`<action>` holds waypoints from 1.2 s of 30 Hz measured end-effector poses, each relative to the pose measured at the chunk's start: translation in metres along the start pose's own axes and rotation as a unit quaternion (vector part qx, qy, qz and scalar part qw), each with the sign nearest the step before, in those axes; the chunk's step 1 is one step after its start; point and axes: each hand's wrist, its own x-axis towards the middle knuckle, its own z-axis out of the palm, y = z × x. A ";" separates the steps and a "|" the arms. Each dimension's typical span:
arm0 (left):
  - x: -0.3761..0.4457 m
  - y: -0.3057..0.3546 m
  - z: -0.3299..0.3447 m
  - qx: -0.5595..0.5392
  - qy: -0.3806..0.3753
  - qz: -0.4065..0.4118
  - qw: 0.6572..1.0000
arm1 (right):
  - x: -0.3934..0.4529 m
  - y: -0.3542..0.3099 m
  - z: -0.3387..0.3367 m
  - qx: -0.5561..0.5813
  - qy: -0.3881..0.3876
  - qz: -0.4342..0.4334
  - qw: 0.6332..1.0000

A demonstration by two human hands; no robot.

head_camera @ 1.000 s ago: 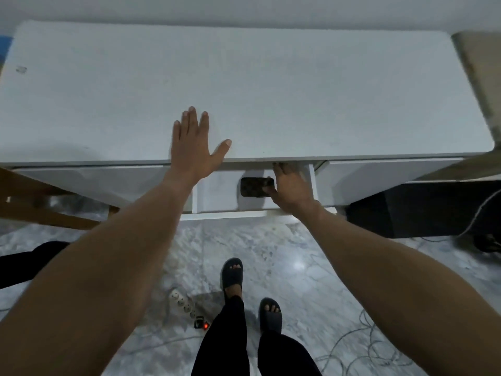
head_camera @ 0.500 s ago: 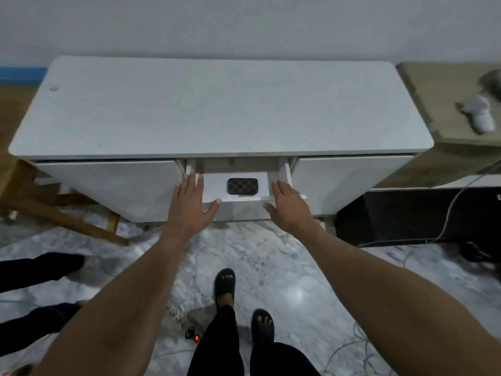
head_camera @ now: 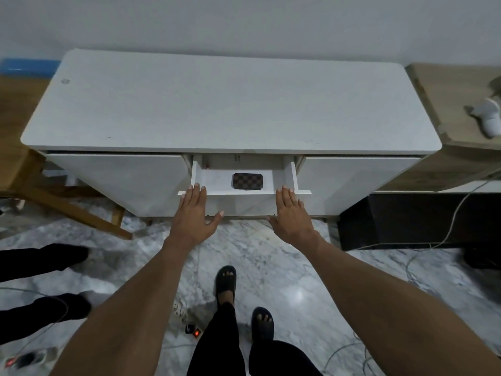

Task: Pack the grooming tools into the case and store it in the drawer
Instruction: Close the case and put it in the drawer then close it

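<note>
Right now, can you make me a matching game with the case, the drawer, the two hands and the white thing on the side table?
Things:
1. checkered case
2. drawer
3. left hand and right hand
4. white object

Places or states:
A. pulled open under the white cabinet top
B. flat, fingers straight, at the drawer's front edge
C. on the wooden side table at the right
D. lying closed inside the drawer

Pairs: 1-D, 2-A, 3-B, 4-C
</note>
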 end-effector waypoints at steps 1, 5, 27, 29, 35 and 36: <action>0.005 -0.001 0.000 -0.002 -0.001 0.002 1.000 | 0.005 0.001 -0.001 0.001 -0.002 0.002 1.000; 0.028 -0.005 -0.001 -0.003 0.006 0.003 1.000 | 0.025 0.002 -0.008 0.003 0.000 0.004 1.000; 0.101 -0.027 0.020 0.004 0.076 0.049 0.996 | 0.112 -0.027 -0.008 0.030 0.051 0.106 0.993; 0.101 -0.024 0.020 0.006 0.068 0.042 0.997 | 0.114 -0.034 -0.008 0.036 0.049 0.119 0.991; 0.100 -0.019 0.019 -0.007 0.047 0.027 0.998 | 0.113 -0.036 -0.014 0.062 0.040 0.135 0.988; 0.099 -0.018 0.013 -0.010 0.041 0.033 0.999 | 0.110 -0.036 -0.019 0.071 0.043 0.123 0.989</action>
